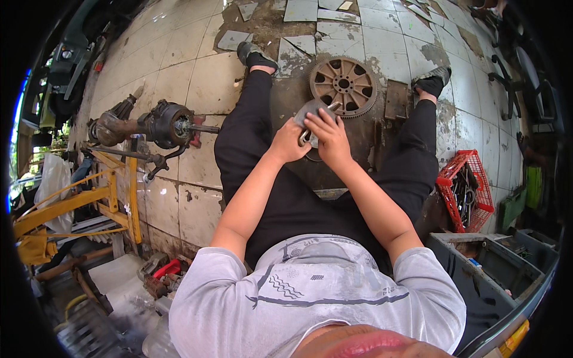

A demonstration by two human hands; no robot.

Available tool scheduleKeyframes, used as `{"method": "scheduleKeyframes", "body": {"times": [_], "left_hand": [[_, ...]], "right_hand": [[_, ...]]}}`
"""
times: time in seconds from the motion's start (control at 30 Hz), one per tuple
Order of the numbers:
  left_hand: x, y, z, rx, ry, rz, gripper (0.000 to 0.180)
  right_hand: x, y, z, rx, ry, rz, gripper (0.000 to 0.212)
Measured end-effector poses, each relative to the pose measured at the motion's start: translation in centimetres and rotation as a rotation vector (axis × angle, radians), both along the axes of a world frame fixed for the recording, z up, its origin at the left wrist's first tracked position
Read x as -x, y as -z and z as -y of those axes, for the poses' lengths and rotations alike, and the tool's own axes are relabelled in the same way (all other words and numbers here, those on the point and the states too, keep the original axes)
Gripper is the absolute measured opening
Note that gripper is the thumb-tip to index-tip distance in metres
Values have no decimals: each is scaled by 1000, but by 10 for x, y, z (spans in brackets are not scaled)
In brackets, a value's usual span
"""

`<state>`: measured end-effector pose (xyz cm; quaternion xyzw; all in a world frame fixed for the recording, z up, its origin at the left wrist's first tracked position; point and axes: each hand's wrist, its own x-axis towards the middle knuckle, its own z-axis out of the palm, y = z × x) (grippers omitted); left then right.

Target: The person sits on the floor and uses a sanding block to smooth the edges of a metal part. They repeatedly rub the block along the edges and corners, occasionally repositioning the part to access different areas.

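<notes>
In front of my lap, both hands are on a small grey metal part (313, 138) with a curved end near my palms and a narrow tip past my right fingers. My left hand (289, 142) is closed around its near left side. Over its top lies my right hand (328, 136), fingers pressed together. A flat grey piece, perhaps cloth or sandpaper (311, 110), shows by the fingertips; its kind is unclear. Just beyond my hands, a rusty toothed flywheel (344, 84) with several openings lies flat on the floor.
A rusty flat plate (396, 100) lies right of the flywheel. At right, a red crate (467, 191) holds tools, above a grey compartmented bin (471, 268). An axle housing (164, 124) and a yellow frame (119, 197) stand left. Broken tiles (298, 45) lie ahead.
</notes>
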<state>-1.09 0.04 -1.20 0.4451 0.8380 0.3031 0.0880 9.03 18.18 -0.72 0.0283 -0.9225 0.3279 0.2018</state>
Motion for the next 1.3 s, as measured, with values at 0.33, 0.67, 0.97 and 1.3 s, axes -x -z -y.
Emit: {"method": "scheduleKeyframes", "body": {"times": [0.33, 0.67, 0.97, 1.3], "left_hand": [[-4, -1, -3, -45, -62, 102, 56], [-8, 4, -2, -14, -85, 73, 60], [-6, -7, -6, 56, -34, 37, 52], [-5, 10, 3, 10, -18, -74, 53]], "right_hand": [[-5, -2, 2, 45, -12, 59, 65], [-9, -4, 2, 15, -68, -11, 59], [-8, -4, -1, 35, -31, -15, 55], [-10, -9, 1, 25, -108, 31, 58]]}}
